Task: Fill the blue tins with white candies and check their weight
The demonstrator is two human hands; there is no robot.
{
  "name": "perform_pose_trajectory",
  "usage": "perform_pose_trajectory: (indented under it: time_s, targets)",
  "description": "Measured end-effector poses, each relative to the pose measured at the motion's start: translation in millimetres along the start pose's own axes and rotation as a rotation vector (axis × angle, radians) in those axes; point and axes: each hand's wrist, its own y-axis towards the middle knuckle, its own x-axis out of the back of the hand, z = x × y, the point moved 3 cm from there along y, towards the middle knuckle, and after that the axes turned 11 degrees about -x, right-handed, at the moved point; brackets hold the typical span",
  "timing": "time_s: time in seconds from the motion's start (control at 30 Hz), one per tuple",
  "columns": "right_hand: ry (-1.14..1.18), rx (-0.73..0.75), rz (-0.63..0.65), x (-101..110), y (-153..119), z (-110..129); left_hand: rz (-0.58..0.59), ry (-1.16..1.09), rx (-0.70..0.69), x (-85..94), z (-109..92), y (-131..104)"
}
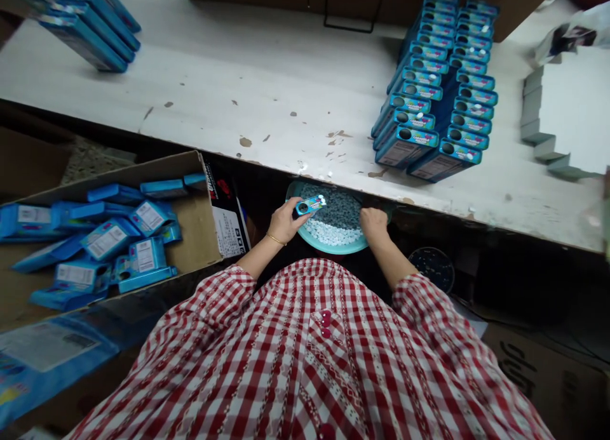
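My left hand [284, 221] grips a small blue printed box [305, 207], its top with a dark round hole turned up. A few white pellets sit at the right end of that top. Below it is a turquoise basin [318, 244] of small white pellets [333, 232], its far part in shadow beneath the table edge. At the basin's right side, my right hand [374, 224] is closed with fingers curled down; what it holds, if anything, is hidden.
Upright blue boxes [410, 141] stand in two rows on the worn white table [267, 78]; more boxes [90, 30] are at the far left. An open carton [195, 237] at my left holds jumbled blue boxes [107, 240]. White stepped blocks [567, 116] lie at right.
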Motion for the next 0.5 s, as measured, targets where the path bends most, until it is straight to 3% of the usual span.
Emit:
perform_pose_trajectory:
  time_s: [0.17, 0.33, 0.5]
  targets:
    - [0.159, -0.033, 0.034, -31.3, 19.6, 40.7, -0.059, -0.022, 0.058, 10.3, 7.0, -5.1]
    - [0.341, -0.029, 0.158, -57.4, 20.8, 45.9, -0.093, -0.008, 0.098, 7.5, 11.8, -4.2]
    - [0.551, 0.032, 0.328, -62.6, 25.9, 47.1, -0.113, -0.167, 0.096, 9.4, 17.1, -3.3]
